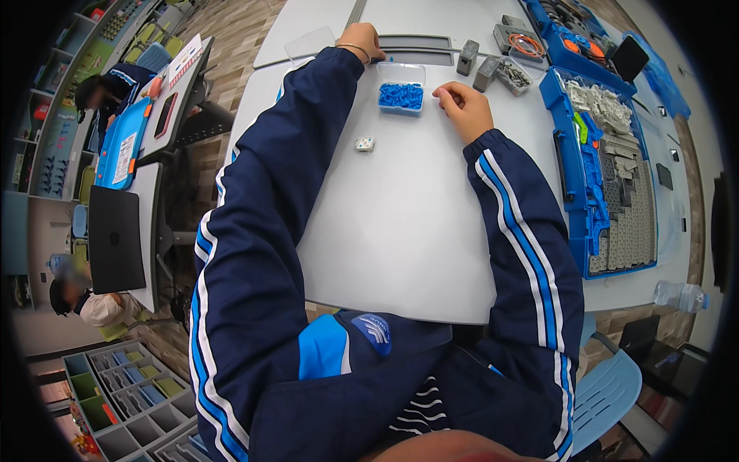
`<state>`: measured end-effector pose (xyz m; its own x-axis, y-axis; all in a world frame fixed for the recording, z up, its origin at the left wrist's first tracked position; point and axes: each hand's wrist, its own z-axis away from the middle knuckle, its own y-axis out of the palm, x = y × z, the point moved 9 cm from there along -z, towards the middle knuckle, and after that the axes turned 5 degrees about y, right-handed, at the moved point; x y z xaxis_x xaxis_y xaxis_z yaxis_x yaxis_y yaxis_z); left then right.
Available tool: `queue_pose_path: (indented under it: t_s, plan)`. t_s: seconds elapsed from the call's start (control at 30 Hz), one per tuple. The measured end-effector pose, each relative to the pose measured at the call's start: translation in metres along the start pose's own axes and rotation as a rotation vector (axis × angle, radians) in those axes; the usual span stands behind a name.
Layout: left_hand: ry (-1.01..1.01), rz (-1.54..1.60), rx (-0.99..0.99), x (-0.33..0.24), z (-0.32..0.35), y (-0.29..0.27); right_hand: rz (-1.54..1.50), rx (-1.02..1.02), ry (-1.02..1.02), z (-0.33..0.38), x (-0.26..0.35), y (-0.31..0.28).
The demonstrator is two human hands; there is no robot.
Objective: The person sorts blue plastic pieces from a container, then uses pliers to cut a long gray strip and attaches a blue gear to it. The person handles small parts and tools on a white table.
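A clear plastic box point(400, 112) full of small blue plastic pegs point(399, 95) stands on the white table with its lid raised at the back. Just left of it, at the table's far side, my left hand point(360, 40) reaches down with bent, closed fingers; what they hold, if anything, is hidden. A tiny blue piece point(391, 59) lies close to those fingertips. On the box's right, my right hand point(466, 112) has its fingers curled in and the thumb near the index finger; I cannot make out anything between them. Nearer me lies a small white dotted block point(365, 144).
A gap between the tables point(416, 56) runs behind the box. Grey blocks point(467, 58) and a clear box of small parts point(513, 77) stand right. A blue case point(589, 266) of grey building parts fills the right side. A clear bottle point(677, 296) lies near it.
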<state>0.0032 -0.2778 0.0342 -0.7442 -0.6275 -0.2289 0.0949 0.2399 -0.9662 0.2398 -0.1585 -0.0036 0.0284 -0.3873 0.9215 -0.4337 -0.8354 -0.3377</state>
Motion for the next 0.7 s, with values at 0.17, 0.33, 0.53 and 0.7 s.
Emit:
queue_pose_path:
  t_s: [0.17,0.33,0.53,0.7]
  plan:
    - [0.072,-0.072,-0.131,-0.003,-0.001,0.0,-0.004,-0.009,-0.005,0.0,0.002,-0.001]
    - [-0.01,0.014,-0.072,0.003,0.0,0.0,0.013,-0.015,-0.01,-0.001,0.001,-0.001]
    - [-0.073,0.284,0.132,0.003,0.008,0.001,-0.031,-0.008,-0.007,-0.001,-0.001,0.0]
    - [-0.003,0.274,0.145,-0.005,0.012,0.003,-0.013,-0.011,-0.006,-0.002,-0.002,0.0]
